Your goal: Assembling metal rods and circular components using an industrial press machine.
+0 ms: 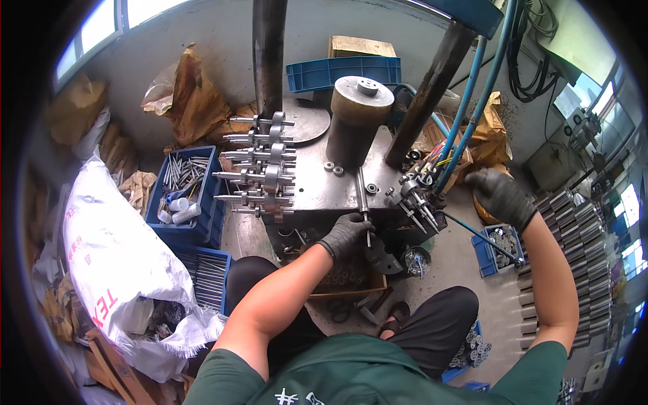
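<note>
Gloved hands (345, 234), left gripping slender metal rod (362, 194)

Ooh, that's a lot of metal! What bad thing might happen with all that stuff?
The steel shaft in the left hand reaches past the front edge of the metal table. If it slipped, it might drop toward the open sandal on the floor below.

The stacked geared shafts poke out past the table's left side, so a bump could perhaps tip some off.
</note>
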The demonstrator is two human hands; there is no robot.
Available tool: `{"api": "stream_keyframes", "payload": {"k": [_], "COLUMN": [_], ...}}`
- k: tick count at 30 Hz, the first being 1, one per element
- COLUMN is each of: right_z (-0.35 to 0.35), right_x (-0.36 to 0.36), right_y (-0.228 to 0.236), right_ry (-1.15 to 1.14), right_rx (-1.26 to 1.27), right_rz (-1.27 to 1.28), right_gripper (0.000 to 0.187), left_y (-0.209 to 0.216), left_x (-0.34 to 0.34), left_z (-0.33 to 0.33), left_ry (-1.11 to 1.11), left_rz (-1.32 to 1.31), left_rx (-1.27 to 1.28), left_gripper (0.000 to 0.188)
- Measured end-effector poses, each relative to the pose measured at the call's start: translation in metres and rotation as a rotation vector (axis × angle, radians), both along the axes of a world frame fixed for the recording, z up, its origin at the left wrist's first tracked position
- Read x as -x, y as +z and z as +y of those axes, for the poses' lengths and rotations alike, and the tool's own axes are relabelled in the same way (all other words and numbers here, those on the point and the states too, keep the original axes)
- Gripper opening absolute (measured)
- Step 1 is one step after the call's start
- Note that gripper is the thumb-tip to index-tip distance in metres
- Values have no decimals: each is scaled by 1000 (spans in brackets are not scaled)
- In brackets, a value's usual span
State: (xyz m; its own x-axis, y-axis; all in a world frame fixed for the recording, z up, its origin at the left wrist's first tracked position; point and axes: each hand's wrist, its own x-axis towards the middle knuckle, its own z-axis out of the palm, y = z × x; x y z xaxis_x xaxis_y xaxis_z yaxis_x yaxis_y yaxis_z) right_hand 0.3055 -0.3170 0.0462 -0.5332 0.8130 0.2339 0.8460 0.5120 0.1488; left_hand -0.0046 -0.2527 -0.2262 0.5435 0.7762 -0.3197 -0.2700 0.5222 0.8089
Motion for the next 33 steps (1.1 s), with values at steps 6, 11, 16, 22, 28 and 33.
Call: {"api": "stream_keyframes", "payload": {"k": [6, 11, 16, 22, 28, 33], "right_z": [-113, -146, -111, -40, 1, 14], "right_x": [-32, -47, -32, -42, -62, -68], "right_y": [-4, -34, -31, -4, 13, 13], "right_ry": [-219, -258, -222, -267, -562, -695], "right_rx": [232, 1, -354, -461, -411, -150], "right_rz": [-127, -44, 204, 383, 390, 308], "right_gripper": [19, 10, 9, 33, 70, 44], "left_y": [-9, 18, 68, 181, 243, 259], "left_x": [7, 14, 20, 16, -5, -7], "left_z": [-20, -23, 4, 83, 195, 225], "left_ry": [79, 241, 362, 479, 793, 805], "left_rz": [146, 242, 219, -102, -35, 127], "left_rx": [-318, -676, -1084, -1140, -1188, -1033], "left_gripper": [24, 34, 55, 39, 24, 24]}}
